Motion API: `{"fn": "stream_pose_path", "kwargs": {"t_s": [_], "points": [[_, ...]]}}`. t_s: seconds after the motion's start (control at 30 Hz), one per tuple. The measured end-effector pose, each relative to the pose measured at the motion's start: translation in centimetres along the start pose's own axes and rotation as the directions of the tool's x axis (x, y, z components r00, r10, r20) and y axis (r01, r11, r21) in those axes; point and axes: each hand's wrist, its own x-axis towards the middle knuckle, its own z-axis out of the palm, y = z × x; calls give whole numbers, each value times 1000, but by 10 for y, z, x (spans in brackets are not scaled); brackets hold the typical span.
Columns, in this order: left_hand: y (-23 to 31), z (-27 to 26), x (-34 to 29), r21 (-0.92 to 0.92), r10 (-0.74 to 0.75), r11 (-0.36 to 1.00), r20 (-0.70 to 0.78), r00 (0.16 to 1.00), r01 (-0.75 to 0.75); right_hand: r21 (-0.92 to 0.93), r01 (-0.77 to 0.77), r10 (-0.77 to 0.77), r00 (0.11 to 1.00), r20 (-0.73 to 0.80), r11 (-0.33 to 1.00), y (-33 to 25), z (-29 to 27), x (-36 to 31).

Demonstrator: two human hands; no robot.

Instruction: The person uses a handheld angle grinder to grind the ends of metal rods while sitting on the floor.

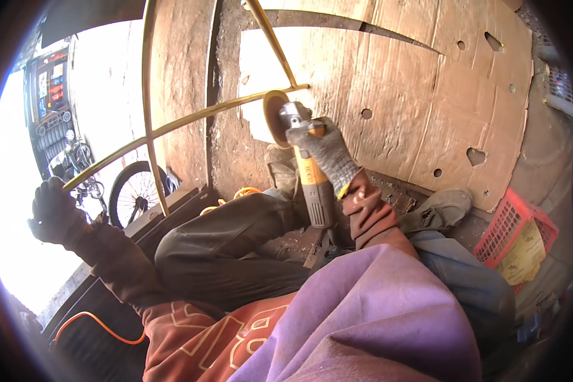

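My right hand, in a grey knitted glove, is closed around the head end of a yellow and black angle grinder. The grinder's round yellowish disc is tilted up beside the cross bar of a brass-coloured metal frame, close to a joint; whether it touches is hard to tell. On the far left, my left hand, in a dark glove, grips the near end of that cross bar. The frame's thin bars cross one another and run out past the top of the view.
Flattened cardboard with punched holes covers the ground ahead. A red plastic crate stands at the right. An orange cable runs at lower left. Beyond the left edge are a bicycle wheel and a motorcycle. My bent legs are below.
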Motion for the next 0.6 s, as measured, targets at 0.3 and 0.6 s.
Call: {"fn": "stream_pose_path", "kwargs": {"t_s": [0.3,0.6], "points": [[3,21,-8,192,212,963,-121,970,-187,-89,65,-62,998,34,994,-21,31,-19],[6,52,-12,987,474,136,6,880,-80,78,20,-21,1000,17,997,-20,23,-15]]}}
